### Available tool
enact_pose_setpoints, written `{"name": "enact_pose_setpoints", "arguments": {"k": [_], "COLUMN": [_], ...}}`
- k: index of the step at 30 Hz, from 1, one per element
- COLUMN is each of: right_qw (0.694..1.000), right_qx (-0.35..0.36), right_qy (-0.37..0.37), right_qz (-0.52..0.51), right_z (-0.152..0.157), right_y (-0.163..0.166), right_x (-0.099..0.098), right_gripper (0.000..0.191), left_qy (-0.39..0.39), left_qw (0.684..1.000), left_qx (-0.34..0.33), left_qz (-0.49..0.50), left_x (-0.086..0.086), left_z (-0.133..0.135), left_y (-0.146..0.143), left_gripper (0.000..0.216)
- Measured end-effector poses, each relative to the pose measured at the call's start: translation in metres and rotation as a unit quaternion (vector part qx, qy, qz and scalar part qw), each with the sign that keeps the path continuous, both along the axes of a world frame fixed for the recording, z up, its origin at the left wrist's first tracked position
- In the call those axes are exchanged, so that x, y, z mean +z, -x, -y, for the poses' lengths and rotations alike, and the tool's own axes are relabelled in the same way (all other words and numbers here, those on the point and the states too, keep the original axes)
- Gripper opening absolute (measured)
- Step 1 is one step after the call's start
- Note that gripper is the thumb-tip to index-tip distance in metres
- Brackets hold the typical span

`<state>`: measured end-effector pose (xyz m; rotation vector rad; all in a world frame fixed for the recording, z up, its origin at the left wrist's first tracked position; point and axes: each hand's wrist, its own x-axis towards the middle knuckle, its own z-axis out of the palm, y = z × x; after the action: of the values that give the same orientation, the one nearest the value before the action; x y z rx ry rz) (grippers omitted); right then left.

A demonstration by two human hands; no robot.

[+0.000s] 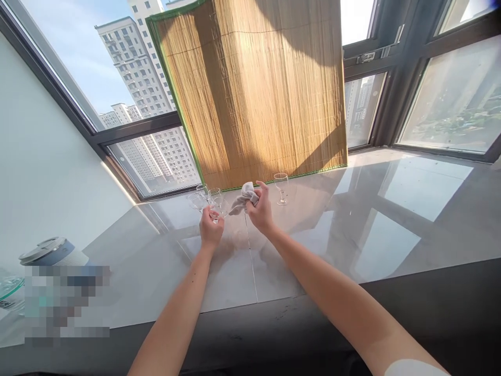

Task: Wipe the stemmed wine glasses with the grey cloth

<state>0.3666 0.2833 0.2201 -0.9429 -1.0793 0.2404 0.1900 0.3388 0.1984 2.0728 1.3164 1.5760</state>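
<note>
Glass is pinched in the left grip, cloth clutched in the right grip, arms outstretched.

A crumpled pale cloth is held near a clear glass; a stemmed glass stands upright.

At least four clear stemmed drinking glasses, overlap blocking an exact count, one crumpled pale-grey cloth, one tan slatted blind with green edging, one blue-and-white lidded cup, one bare left hand, one bare right hand
</note>
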Motion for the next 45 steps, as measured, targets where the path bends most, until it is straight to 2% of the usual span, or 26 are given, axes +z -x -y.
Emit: {"name": "enact_pose_setpoints", "arguments": {"k": [3,6,9,11,15,19,24,29,35,45], "right_qw": [0.998,0.994,0.984,0.978,0.980,0.981,0.979,0.976,0.979,0.987], "right_qx": [0.031,0.095,0.177,0.198,0.158,0.104,0.086,0.074,0.056,0.059], "right_qy": [-0.009,-0.008,0.013,0.023,0.028,0.039,0.058,0.068,0.068,0.090], "right_qz": [-0.049,-0.060,0.001,0.057,0.121,0.159,0.177,0.193,0.186,0.119], "right_z": [-0.002,-0.002,-0.001,-0.002,-0.003,0.001,0.006,0.007,0.010,0.016], "right_y": [0.003,0.006,0.009,0.010,0.010,0.010,0.013,0.017,0.017,0.018], "right_x": [-0.001,-0.001,-0.005,-0.009,-0.013,-0.008,-0.002,-0.010,-0.022,-0.021], "right_gripper": [0.052,0.061,0.081,0.087,0.085,0.081,0.076,0.075,0.074,0.072], "left_qy": [0.009,0.020,0.032,0.040,0.038,0.028,0.016,-0.003,-0.015,-0.013], "left_qw": [0.999,0.997,0.996,0.996,0.995,0.995,0.995,0.993,0.988,0.982], "left_qx": [-0.026,-0.039,-0.046,-0.043,-0.039,-0.046,-0.037,-0.014,-0.003,0.006], "left_qz": [-0.037,-0.056,-0.067,-0.071,-0.083,-0.087,-0.094,-0.119,-0.154,-0.191], "left_x": [-0.005,-0.007,-0.007,-0.008,-0.009,-0.008,-0.008,-0.011,-0.012,-0.010], "left_z": [0.000,0.002,0.004,0.005,0.005,0.006,0.013,0.016,0.017,0.020], "left_y": [-0.003,-0.006,-0.007,-0.007,-0.006,-0.004,-0.001,0.002,0.000,-0.003], "left_gripper": [0.044,0.044,0.044,0.044,0.044,0.044,0.043,0.044,0.044,0.045]}}
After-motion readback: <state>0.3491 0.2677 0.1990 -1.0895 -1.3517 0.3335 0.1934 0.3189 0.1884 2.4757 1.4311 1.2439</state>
